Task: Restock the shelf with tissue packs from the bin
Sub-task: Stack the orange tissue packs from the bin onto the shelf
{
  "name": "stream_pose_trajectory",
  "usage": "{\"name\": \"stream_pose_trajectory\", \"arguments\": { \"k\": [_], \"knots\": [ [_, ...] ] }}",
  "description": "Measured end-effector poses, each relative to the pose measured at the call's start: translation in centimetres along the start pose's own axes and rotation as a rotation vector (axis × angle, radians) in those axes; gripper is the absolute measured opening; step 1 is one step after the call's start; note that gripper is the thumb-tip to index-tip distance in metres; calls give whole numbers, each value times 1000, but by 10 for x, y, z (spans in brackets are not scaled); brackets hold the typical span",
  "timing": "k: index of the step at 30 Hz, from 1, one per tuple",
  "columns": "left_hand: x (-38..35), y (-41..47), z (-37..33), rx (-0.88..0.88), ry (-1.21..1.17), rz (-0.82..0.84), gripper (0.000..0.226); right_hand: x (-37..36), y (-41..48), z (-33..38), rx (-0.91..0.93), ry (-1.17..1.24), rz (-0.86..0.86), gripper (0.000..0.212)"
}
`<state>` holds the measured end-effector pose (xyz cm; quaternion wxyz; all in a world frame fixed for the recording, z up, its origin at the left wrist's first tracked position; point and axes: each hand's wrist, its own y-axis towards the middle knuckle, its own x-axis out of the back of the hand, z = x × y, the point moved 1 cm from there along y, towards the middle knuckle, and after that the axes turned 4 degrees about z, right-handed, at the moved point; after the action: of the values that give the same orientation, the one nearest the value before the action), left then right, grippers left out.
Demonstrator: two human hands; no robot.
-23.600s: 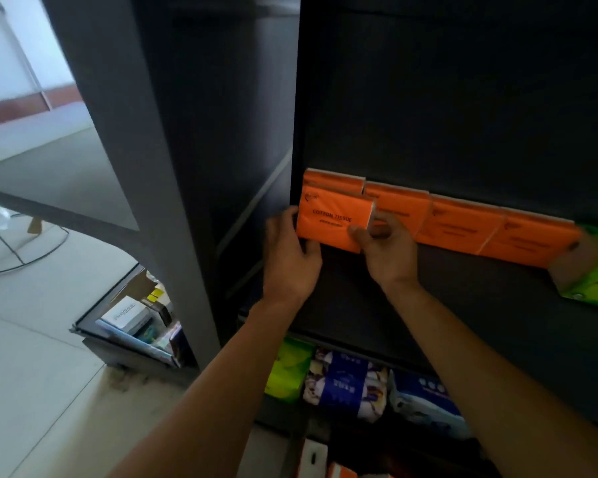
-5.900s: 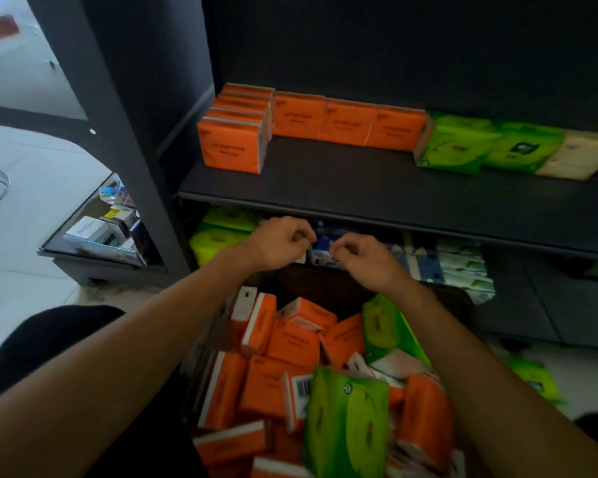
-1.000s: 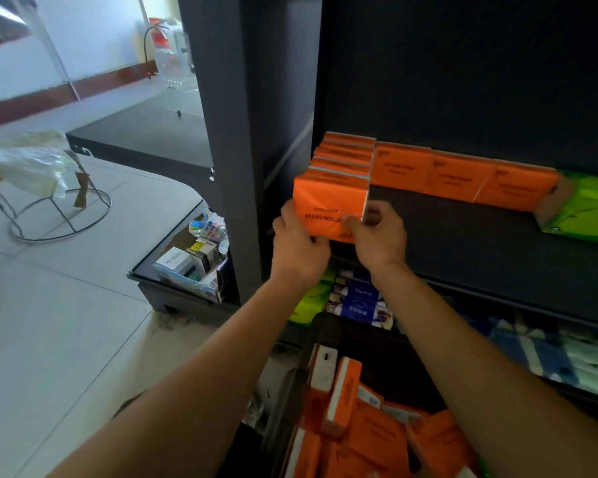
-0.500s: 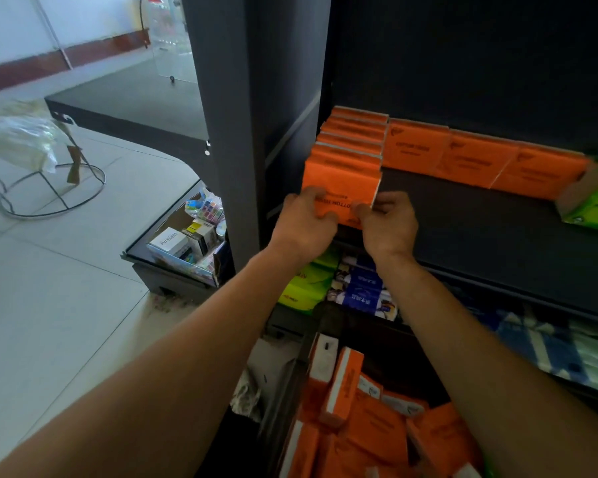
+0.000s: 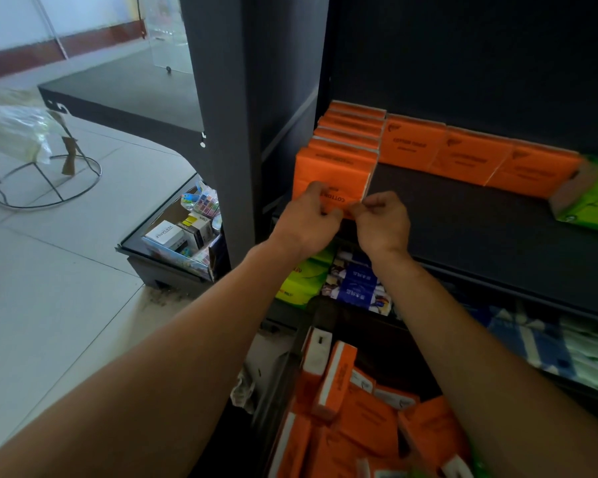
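Orange pack (image 5: 335, 170) pinched by left hand (image 5: 308, 224) and right hand (image 5: 384, 224) fingers (image 5: 368, 205); row (image 5: 351, 132) shelved behind them, bin (image 5: 287, 374) below loaded.

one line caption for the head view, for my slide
Left hand and right hand grip an orange tissue pack at the front of its row on the dark shelf.

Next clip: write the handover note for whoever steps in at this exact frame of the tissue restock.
The left grip and the right grip both pinch the lower edge of the front orange pack, upright at the front of the left column on the shelf.
Done: that column and a back row of orange packs.
Left: let go, then bring more packs from the bin, which holds many.
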<state>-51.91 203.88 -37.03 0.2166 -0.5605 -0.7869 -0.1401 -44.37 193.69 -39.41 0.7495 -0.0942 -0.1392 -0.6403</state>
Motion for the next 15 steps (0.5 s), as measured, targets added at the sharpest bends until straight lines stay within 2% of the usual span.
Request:
{"name": "stream_pose_trajectory", "arguments": {
  "k": [6,15],
  "knots": [
    [-2,2,2,-36,60,29,39,4,-11,-1,-13,32,47,11],
    [8,-16,-21,-89,115,135,19,41,-37,7,-55,47,304,7]
  ]
}}
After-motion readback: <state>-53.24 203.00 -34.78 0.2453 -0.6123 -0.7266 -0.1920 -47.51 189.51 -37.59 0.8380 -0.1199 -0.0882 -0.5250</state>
